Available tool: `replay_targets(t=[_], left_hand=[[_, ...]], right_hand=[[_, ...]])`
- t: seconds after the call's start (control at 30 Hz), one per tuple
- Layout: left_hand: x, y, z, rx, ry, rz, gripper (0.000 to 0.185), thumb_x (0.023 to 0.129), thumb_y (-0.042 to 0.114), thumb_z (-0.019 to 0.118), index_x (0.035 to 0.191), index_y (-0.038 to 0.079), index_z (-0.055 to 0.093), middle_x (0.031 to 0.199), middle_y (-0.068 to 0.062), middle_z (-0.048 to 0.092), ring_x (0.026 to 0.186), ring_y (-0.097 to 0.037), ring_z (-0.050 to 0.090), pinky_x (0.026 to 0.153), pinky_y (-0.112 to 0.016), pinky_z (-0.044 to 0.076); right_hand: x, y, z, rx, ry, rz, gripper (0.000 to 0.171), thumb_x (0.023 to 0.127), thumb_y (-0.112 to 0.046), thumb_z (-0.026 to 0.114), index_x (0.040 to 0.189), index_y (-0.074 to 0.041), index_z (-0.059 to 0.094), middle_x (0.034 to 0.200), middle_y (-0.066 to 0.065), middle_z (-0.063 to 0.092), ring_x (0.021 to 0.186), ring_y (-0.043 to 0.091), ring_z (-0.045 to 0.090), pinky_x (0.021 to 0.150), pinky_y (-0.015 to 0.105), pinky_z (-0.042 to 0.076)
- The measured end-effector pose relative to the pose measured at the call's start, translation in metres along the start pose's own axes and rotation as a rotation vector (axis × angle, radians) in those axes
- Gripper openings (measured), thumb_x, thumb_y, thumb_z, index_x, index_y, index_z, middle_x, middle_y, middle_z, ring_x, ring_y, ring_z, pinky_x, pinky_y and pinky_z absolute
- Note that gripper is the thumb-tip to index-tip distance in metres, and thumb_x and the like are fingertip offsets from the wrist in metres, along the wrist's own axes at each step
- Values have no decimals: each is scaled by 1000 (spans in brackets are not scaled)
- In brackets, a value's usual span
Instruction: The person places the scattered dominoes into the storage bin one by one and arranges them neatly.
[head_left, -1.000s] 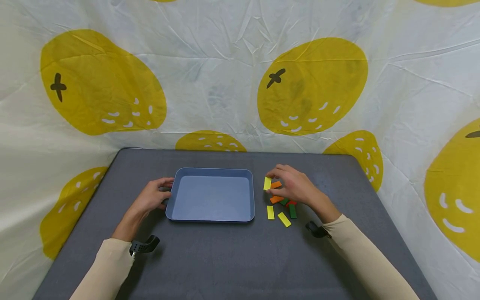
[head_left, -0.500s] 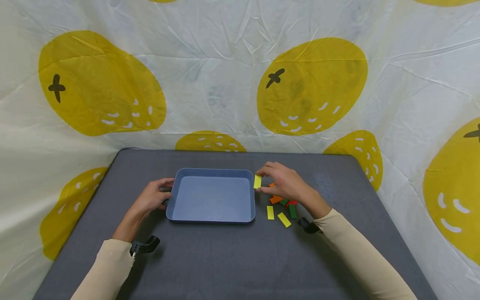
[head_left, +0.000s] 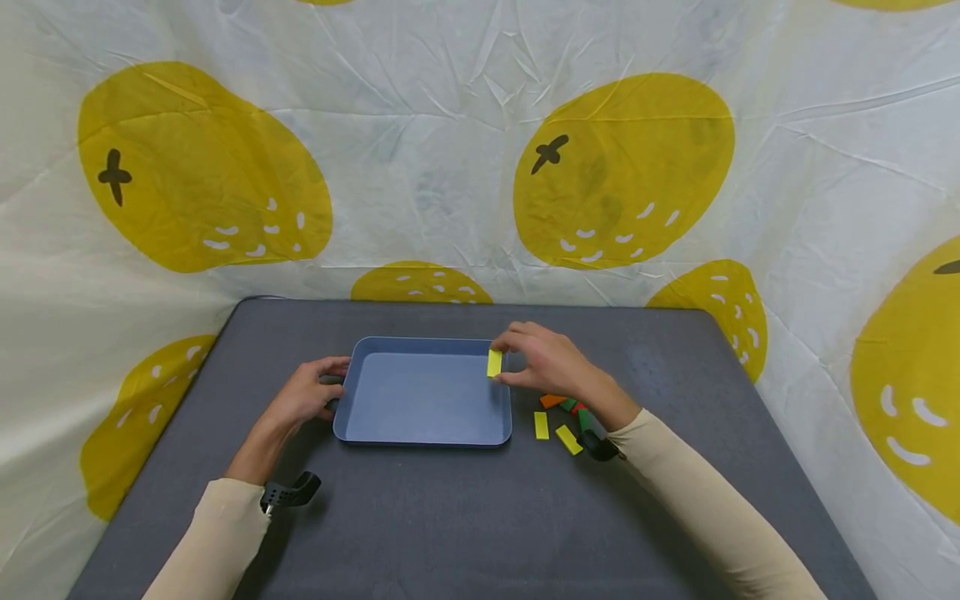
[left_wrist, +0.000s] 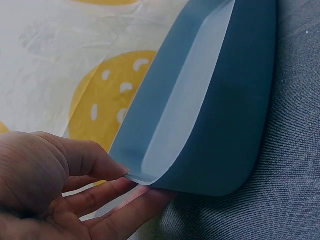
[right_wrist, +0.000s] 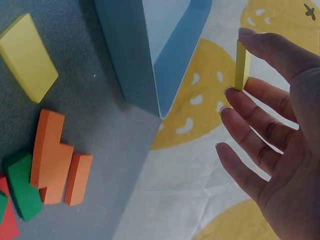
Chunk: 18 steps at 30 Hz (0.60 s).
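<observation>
Fingers (right_wrist: pixel 260 107) of the right hand (head_left: pixel 551 364): thumb and forefinger pinching a yellow block (head_left: pixel 494 363) by its two ends, remaining fingers spread and relaxed; block held upright above the right rim of the tray.
Fingers (left_wrist: pixel 120 212) of the left hand (head_left: pixel 303 394): curled round the left edge of the tray (head_left: pixel 352 433), thumb on the rim, the others beneath it.
Tabletop (head_left: pixel 465 525): grey, carrying all items.
Loose blocks, just right of the tray and beside the right wrist: two yellow blocks (head_left: pixel 541 425) lying flat; orange blocks (right_wrist: pixel 52 157) lying together, touching; green block (right_wrist: pixel 21 186) and red block (right_wrist: pixel 6 220) next to them, partly hidden in the head view.
Tray: blue, shallow, rounded corners, set at mid-tabletop.
Backdrop (head_left: pixel 450 167): creased white cloth printed with large yellow fruit, behind and to both sides.
</observation>
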<state>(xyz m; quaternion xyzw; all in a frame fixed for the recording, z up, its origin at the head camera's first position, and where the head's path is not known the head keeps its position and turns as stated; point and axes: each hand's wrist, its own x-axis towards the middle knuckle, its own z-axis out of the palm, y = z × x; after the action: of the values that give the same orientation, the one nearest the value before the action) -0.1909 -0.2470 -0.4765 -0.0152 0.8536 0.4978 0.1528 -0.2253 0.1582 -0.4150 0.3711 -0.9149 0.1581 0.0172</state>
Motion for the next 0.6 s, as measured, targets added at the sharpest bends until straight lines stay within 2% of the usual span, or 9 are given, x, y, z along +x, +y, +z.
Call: replay_targets(t=[0.23,0.6], left_hand=[[1,-1,0,-2,-4,-1,59,98,-4,55,155,0,38,146,-31,45,122,-46,55,71,-44,61],[0,-1,-1,-44,-12,-11,59,98,-2,54,155,0,37,147,-31,44,121,-45,56,73,-46,61]], right_hand=[[13,-7,8,-8,-29,-21,44,88,-46,78,122,-20,72,110,-4,64,99,16,61,75,31,54],[34,-22,16,11,-42,-89,40,87,-40,80,119,-19,72,113,-3,65,105,15,61,78,34,55]])
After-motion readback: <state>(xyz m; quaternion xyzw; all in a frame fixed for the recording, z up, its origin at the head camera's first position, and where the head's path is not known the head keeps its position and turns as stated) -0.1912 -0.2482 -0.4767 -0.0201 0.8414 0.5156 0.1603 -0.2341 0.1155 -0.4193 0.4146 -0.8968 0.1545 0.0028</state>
